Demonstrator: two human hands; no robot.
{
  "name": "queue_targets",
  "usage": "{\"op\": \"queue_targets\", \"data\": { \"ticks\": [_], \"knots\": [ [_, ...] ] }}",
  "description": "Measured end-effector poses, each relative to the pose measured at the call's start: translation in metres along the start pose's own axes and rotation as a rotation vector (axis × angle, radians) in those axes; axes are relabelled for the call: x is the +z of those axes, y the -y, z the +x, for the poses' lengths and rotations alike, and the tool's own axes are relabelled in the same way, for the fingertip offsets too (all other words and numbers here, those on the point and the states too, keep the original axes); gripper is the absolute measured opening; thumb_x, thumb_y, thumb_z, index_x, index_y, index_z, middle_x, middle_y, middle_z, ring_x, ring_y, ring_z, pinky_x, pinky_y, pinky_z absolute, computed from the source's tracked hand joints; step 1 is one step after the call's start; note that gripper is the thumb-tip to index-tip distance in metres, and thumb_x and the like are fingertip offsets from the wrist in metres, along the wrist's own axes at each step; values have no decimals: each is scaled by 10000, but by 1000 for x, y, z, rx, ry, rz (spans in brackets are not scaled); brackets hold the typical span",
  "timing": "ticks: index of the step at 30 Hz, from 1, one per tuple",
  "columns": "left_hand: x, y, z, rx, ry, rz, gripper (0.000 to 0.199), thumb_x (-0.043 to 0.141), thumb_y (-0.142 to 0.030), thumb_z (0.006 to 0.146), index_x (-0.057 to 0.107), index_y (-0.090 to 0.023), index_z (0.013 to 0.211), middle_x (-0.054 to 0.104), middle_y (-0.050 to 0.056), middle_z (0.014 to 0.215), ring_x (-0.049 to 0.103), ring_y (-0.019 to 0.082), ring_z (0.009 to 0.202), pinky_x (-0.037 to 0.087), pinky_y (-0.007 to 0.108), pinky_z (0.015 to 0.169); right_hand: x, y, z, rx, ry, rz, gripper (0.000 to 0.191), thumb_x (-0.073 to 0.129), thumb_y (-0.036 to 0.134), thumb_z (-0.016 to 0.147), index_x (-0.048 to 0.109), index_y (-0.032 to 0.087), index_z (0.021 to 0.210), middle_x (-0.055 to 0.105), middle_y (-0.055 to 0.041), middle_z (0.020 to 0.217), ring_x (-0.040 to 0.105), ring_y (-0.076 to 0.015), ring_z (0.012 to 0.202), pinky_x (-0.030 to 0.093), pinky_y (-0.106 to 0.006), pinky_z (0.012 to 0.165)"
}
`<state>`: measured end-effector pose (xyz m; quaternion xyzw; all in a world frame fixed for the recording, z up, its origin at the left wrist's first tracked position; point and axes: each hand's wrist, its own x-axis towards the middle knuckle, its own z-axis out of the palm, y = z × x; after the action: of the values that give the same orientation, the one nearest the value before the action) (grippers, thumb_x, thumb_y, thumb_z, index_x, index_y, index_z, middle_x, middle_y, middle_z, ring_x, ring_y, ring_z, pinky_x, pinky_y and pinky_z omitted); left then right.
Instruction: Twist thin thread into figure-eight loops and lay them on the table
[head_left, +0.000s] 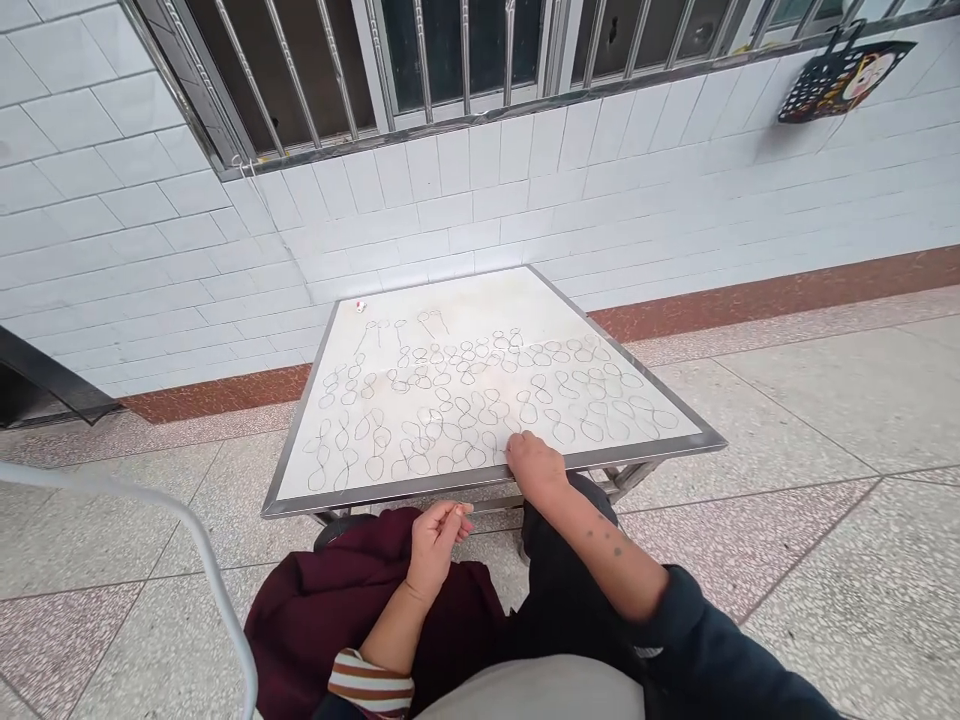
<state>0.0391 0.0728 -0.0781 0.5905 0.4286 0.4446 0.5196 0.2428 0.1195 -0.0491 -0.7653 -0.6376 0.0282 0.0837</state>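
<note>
Many thin, figure-eight loops (467, 378) cover a white, metal-rimmed tabletop (487, 295).

Wearer, as I see them (clock per head view):
- L hand (433, 548), R hand (537, 470): bare.
- L cuff (371, 685), 7 o'clock: brn/wht horiz. stripes.
- R sleeve (720, 630), 4–5 o'clock: dk navy, plain, ends nr elbow.
- R forearm (585, 530): bare, w/ few sm. round spots.
- Top (540, 692), 6 o'clock: lt grey, plain.
- Trousers (574, 590), 5 o'clock: blk.
- Maroon cloth (322, 610), 7–8 o'clock: over lap, loose folds; garment type unclear.
</note>
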Motion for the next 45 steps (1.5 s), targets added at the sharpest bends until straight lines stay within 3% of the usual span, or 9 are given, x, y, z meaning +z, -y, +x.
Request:
{"op": "queue_targets", "data": {
  "ticks": [6,10,14,17,20,29,40,45],
  "knots": [
    [-2,-4,-1,-12,-25,-48,329,608,-437,850,721,-131,884,688,55,678,603,137,592,485,239,549,-10,3,7,49,-23,35,135,488,174,921,598,101,951,630,-151,954,642,-230,852,453,-276,644],
    [-2,-14,8,-24,-118,-114,320,661,-400,815,668,-158,1025,697,53,824,624,141,708,503,241,625,-25,3,-5,63,-93,102,157,424,210,953,553,134,1002,628,-112,976,628,-191,810,420,-253,621],
    [6,-43,23,-10,-162,-174,437,681,-345,811,562,-202,1206,672,59,983,620,150,873,509,272,771,-41,12,-27,-17,-136,211,99,430,207,941,513,168,976,618,-37,829,607,-157,734,418,-242,641],
    [16,-70,26,-20,-92,-231,512,723,-292,783,538,-217,1255,669,72,1050,616,169,971,486,317,878,-50,23,-46,-165,-261,474,51,438,195,906,489,188,901,581,-8,739,576,-147,673,425,-246,629],
    [22,-91,20,-27,-76,-340,486,740,-247,773,561,-221,1224,684,49,979,617,162,977,471,316,895,-57,32,-62,-263,-348,733,38,455,211,880,472,204,846,540,11,671,531,-139,598,422,-252,587],
    [23,-106,0,-68,-129,-490,356,715,-258,796,634,-191,1136,718,44,914,603,96,713,471,246,717,-62,42,-82,-223,-107,1234,81,533,274,873,483,230,918,619,4,763,612,-142,692,493,-270,654],
    [19,-104,-9,-81,-70,-359,386,727,-242,779,631,-185,1149,716,27,837,619,116,693,482,226,602,-72,39,-84,-175,6,1475,216,591,422,868,560,208,870,567,14,784,517,-127,721,430,-266,681],
    [17,-100,-10,-116,-54,-329,404,732,-261,775,628,-190,1159,726,27,839,616,104,663,483,217,593,-68,39,-84,-101,104,1595,223,614,423,854,566,207,883,564,30,735,489,-114,659,372,-246,592]
  ]
}}
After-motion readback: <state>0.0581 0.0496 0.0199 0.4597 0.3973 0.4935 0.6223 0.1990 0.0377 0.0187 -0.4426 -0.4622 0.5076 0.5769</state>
